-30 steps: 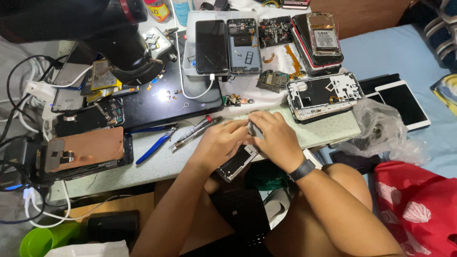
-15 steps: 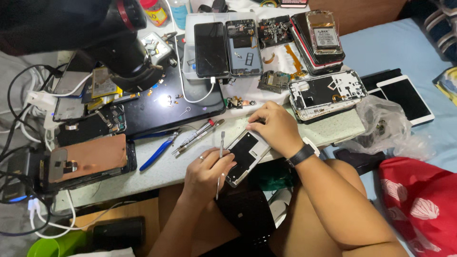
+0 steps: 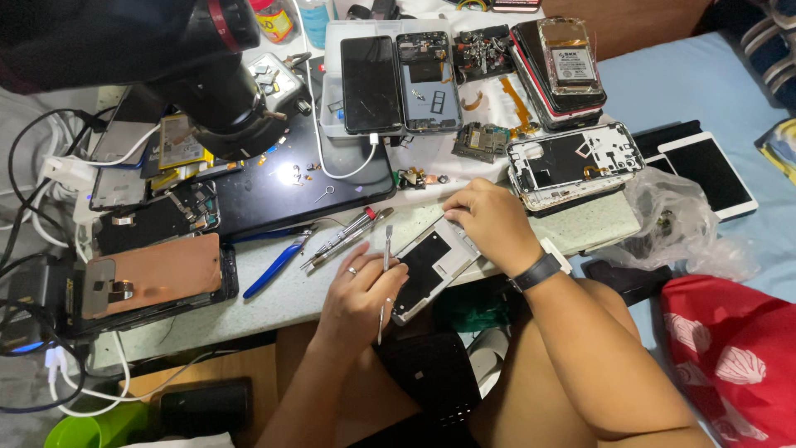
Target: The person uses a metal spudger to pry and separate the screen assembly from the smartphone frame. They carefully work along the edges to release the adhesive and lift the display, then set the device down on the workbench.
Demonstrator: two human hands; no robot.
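My left hand (image 3: pixel 356 292) holds a thin metal pry tool (image 3: pixel 384 282), its shaft running up between the fingers beside the lower left corner of an opened phone frame (image 3: pixel 431 267). The phone frame lies tilted over the front edge of the white worktop (image 3: pixel 274 303), dark inside with a pale rim. My right hand (image 3: pixel 491 222), a dark watch on its wrist, grips the frame's upper right end.
A blue-handled cutter (image 3: pixel 275 264) and screwdrivers (image 3: pixel 344 236) lie left of my hands. A dark mat (image 3: pixel 290 182), a microscope head (image 3: pixel 215 91), several dismantled phones (image 3: pixel 572 162), circuit boards and cables crowd the worktop. A copper-backed screen (image 3: pixel 153 278) sits at left, a red bag (image 3: pixel 734 357) at right.
Both hands were together over the phone; my left hand has drawn back toward me with the pry tool, and the phone frame now lies uncovered and turned, held by my right hand.
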